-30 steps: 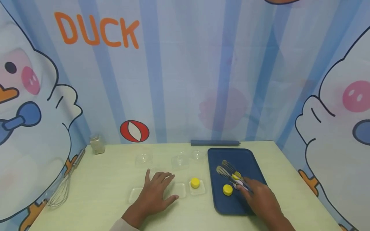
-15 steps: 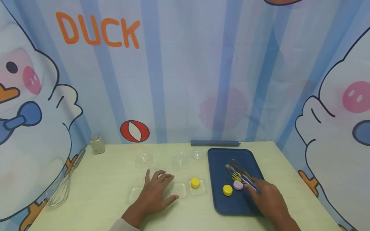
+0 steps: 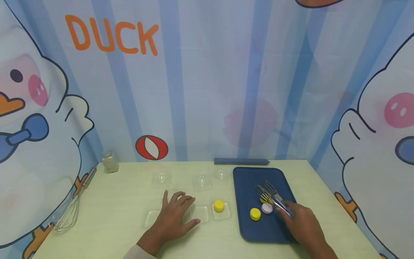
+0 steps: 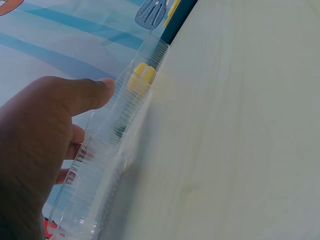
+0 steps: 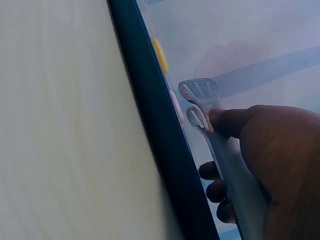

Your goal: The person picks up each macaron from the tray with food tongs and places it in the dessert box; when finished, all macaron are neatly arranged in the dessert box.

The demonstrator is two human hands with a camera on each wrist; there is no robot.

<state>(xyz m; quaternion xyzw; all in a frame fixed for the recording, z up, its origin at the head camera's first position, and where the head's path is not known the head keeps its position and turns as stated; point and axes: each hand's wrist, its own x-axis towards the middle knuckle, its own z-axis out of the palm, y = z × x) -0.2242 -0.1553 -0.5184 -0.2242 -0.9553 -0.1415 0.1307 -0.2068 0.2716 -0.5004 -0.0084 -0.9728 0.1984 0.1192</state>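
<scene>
My right hand point(image 3: 304, 223) grips metal tongs point(image 3: 280, 204) with slotted ends, held over the dark blue tray point(image 3: 258, 232). Partly hidden behind the tong ends is a yellow macaron point(image 3: 262, 200). Beside it on the tray lie a lilac macaron point(image 3: 267, 208) and another yellow macaron point(image 3: 255, 214). My left hand point(image 3: 173, 217) is over the clear plastic trays, fingers spread and loosely bent, and part of a tray point(image 3: 152, 218) shows at its left. Another yellow macaron point(image 3: 219, 205) sits on a small clear tray point(image 3: 223, 216) to the right of that hand.
Clear plastic lids point(image 3: 202, 181) stand in a row behind the left hand. A rolling pin point(image 3: 241, 161) lies at the table's back edge. To the far left are a glass jar point(image 3: 110, 162) and a whisk point(image 3: 72, 208). A duck-print curtain point(image 3: 207, 79) hangs behind the table.
My right hand has drawn the tongs to the right across the tray, so the lilac macaron shows more fully. My left hand has stayed in place.
</scene>
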